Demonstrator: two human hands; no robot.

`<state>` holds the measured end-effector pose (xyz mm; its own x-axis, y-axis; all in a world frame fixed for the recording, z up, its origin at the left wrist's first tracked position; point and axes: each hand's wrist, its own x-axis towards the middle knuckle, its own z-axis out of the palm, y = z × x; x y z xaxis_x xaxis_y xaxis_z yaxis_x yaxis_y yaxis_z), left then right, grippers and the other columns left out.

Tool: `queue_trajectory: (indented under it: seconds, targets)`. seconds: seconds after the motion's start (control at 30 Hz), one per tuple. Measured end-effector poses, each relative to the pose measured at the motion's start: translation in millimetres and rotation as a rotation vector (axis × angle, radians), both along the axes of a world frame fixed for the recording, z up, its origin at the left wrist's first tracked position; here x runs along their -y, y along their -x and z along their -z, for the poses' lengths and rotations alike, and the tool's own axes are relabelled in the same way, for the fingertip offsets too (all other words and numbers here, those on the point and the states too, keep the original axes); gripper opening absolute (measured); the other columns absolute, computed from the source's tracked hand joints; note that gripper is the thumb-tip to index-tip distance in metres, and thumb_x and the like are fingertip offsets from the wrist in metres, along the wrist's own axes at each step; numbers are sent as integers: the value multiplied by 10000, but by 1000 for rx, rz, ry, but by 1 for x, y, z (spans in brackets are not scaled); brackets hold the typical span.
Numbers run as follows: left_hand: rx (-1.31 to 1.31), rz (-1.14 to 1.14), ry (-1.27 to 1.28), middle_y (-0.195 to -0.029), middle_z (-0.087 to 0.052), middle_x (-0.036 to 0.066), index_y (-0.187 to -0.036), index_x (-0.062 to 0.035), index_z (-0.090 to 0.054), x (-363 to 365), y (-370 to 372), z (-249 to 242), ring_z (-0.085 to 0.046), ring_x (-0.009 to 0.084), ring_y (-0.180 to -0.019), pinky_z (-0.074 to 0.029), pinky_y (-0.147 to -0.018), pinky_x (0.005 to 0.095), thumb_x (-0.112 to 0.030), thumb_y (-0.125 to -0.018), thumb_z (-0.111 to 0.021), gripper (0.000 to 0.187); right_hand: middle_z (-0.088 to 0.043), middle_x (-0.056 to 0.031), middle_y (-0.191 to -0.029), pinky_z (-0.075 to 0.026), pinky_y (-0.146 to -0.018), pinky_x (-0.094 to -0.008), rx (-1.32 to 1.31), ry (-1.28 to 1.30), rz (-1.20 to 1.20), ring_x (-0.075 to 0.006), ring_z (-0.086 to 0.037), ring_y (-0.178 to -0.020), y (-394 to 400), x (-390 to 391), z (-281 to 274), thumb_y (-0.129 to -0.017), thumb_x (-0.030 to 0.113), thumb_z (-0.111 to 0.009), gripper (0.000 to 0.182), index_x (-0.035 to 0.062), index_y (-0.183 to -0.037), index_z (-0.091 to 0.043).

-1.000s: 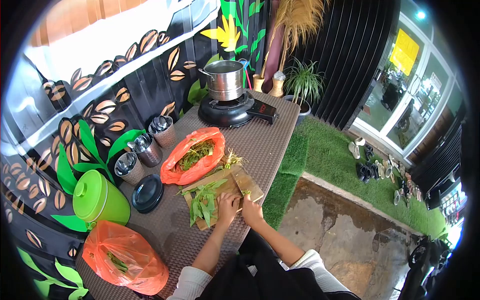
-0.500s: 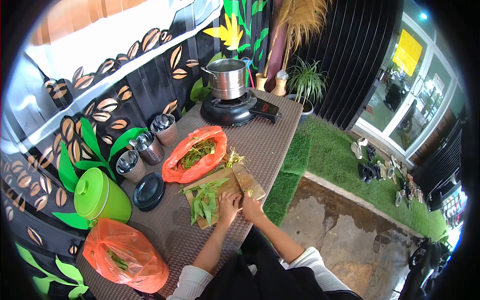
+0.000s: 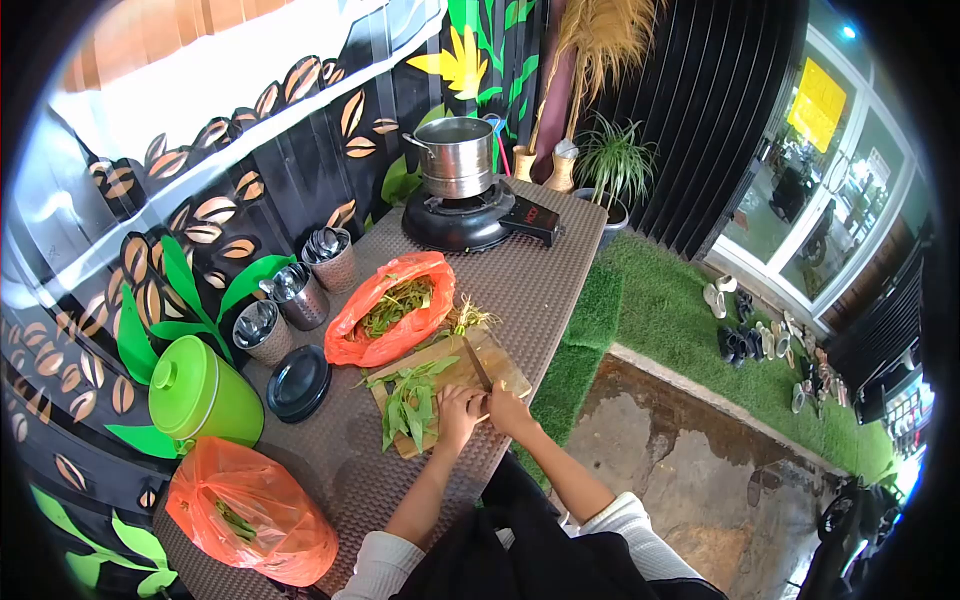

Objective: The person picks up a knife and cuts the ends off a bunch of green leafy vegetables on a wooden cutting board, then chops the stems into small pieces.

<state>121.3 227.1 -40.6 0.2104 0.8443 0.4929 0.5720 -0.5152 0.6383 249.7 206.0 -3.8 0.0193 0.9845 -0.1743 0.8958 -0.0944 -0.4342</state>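
A wooden cutting board (image 3: pixel 455 372) lies near the table's right edge, with leafy greens (image 3: pixel 408 408) spread over its left part. My left hand (image 3: pixel 459 410) rests on the board beside the leaves, its fingers bent together; what they hold is hidden. In my right hand (image 3: pixel 507 408) is a knife (image 3: pixel 475 362), its blade pointing up and away across the board. Cut roots and stems (image 3: pixel 470 317) lie at the board's far edge. Just beyond the board, an open orange bag (image 3: pixel 390 310) holds more greens.
A pot (image 3: pixel 456 160) stands on a black portable stove (image 3: pixel 455 222) at the table's far end. Along the left are cutlery cups (image 3: pixel 297 296), dark plates (image 3: pixel 299 384), a green lidded container (image 3: pixel 204 392) and another orange bag (image 3: pixel 252 512).
My right hand has shifted slightly right and nearer to me. The knife blade, hardly visible before, now shows clearly above the board.
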Motion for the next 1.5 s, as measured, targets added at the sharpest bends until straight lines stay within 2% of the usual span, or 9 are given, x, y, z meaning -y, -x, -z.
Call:
queue_trajectory:
  seconds: [0.13,0.2,0.47,0.73,0.8,0.93,1.1,1.37,1.5]
  targets:
    - [72,11,69,-841,-634,56,-867,-95,-636,0,0,-1,-522,270,-872,-345,-834,399,-145,-795,-609,91,-632,-276,-847,-536,-702,-465,-39,39,36,-422,-643,-831,5,16,-11,-844,123,-510,315,-38,-1076,-372]
    - [92,10,117,-840,-629,49,-885,-98,-615,1,-1,-6,-520,267,-872,-341,-831,401,-143,-797,-607,99,-628,-292,-854,-522,-701,-494,-44,86,125,-436,-633,-823,17,24,-9,-844,125,-503,356,-85,-1099,-372]
    - [3,27,33,-866,-613,39,-965,-107,-552,2,1,-8,-510,266,-889,-335,-838,408,-142,-812,-584,160,-636,-279,-885,-528,-722,-483,-36,45,27,-412,-644,-847,2,5,-9,-803,73,-551,383,-41,-1119,-367]
    - [13,21,82,-866,-607,47,-945,-93,-551,4,1,-13,-511,276,-905,-338,-848,410,-117,-812,-584,139,-628,-294,-849,-516,-702,-505,-40,54,92,-440,-633,-820,19,16,-10,-857,104,-470,352,-76,-1139,-364]
    - [16,19,91,-868,-607,50,-941,-90,-551,6,0,-8,-510,278,-908,-340,-847,410,-114,-809,-588,139,-632,-273,-911,-529,-720,-479,-52,33,68,-408,-645,-845,10,2,-3,-822,101,-533,358,-43,-1109,-374]
    - [60,22,34,-854,-603,57,-930,-84,-551,4,1,-6,-515,278,-902,-347,-843,408,-106,-803,-596,136,-635,-267,-896,-532,-706,-480,-13,36,44,-411,-647,-829,7,10,-8,-834,112,-516,342,-35,-1106,-369]
    - [74,20,50,-831,-598,57,-897,-81,-551,2,1,-6,-522,280,-886,-351,-839,406,-106,-798,-605,116,-628,-293,-873,-524,-714,-477,-46,70,138,-408,-641,-844,27,23,-8,-812,74,-532,454,-64,-1188,-319]
    - [116,9,77,-823,-597,59,-859,-76,-544,3,1,-4,-524,291,-871,-361,-811,405,-112,-798,-606,94,-634,-274,-861,-534,-689,-468,2,57,13,-400,-647,-832,17,16,-10,-802,75,-552,458,-59,-1177,-326]
    - [108,7,98,-824,-601,58,-857,-77,-542,2,2,-6,-526,285,-871,-364,-805,407,-124,-800,-606,98,-639,-267,-824,-538,-676,-463,-63,49,134,-395,-656,-781,30,25,-9,-800,76,-556,477,-78,-1186,-323]
